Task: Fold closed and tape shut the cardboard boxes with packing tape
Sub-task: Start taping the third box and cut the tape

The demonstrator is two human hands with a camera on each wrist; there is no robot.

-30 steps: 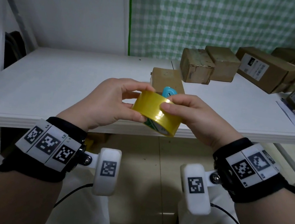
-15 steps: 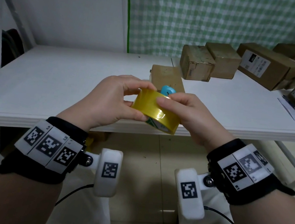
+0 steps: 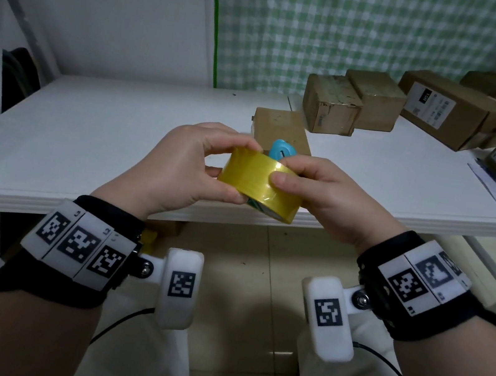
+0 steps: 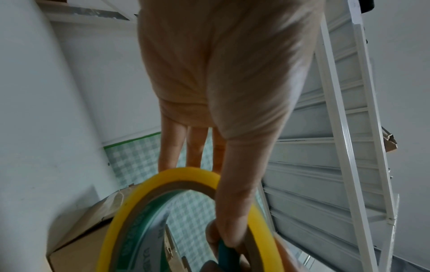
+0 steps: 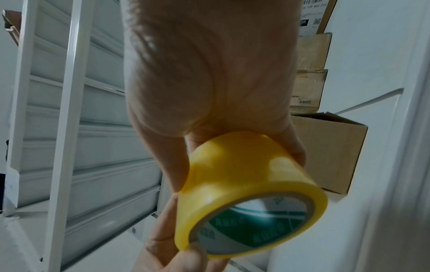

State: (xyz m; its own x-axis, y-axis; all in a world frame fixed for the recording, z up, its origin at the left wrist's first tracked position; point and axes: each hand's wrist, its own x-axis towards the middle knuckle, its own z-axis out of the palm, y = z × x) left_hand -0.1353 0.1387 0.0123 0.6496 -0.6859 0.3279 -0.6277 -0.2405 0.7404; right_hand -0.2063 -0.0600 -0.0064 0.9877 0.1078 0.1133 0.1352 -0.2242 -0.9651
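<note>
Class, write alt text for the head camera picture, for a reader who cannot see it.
Two hands, the left hand and right hand, grip a yellow roll of packing tape above the near edge of a white table. Several closed cardboard boxes stand on the table behind it.

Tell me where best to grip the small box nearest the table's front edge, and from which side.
Judging by its low, flat pose, take the small box across its two long side walls, coming down from above. The tape roll, held by the left hand and right hand, hides its near end.
</note>
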